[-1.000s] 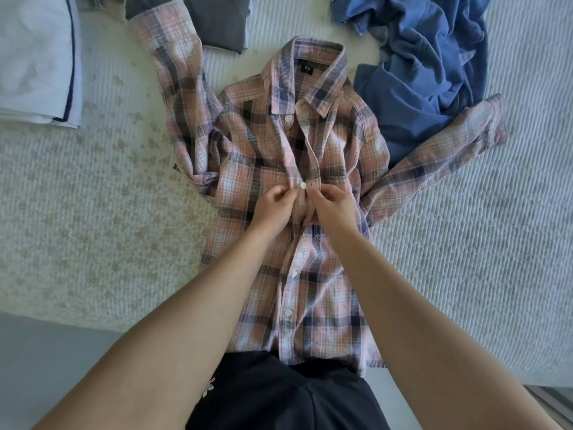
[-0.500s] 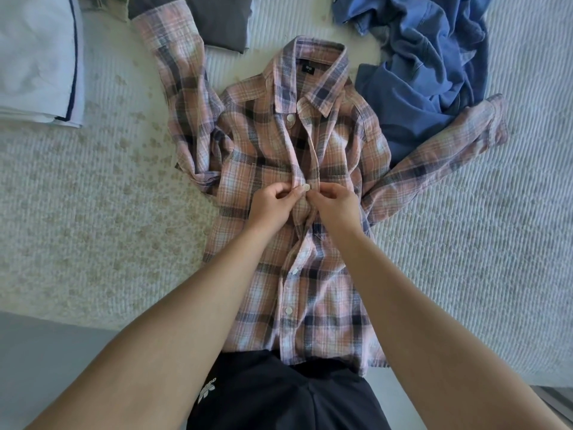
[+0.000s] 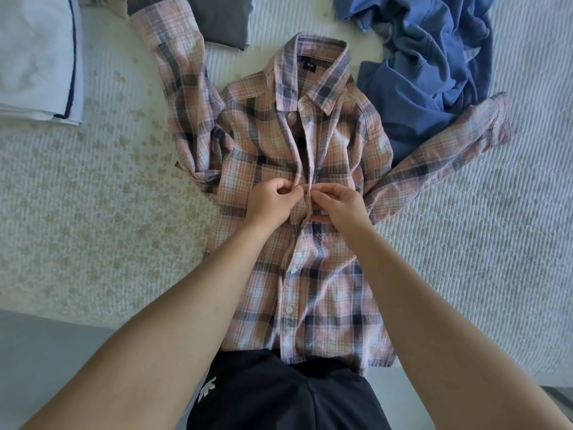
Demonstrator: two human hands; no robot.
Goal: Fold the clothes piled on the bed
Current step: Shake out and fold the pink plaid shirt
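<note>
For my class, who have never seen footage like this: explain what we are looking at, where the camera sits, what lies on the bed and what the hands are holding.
There is no machine here. A person wears a camera on the head, so the single view looks forward and down along both bare forearms. On the pale bedspread a pink plaid shirt lies face up, sleeves spread out. The left hand and right hand meet at the front opening about chest height, each pinching one edge of it, apparently fastening a button there. Other white buttons show lower down. A crumpled blue garment lies at the upper right, under one sleeve. At the upper left sits a folded white garment, and beside it a folded dark grey one.
</note>
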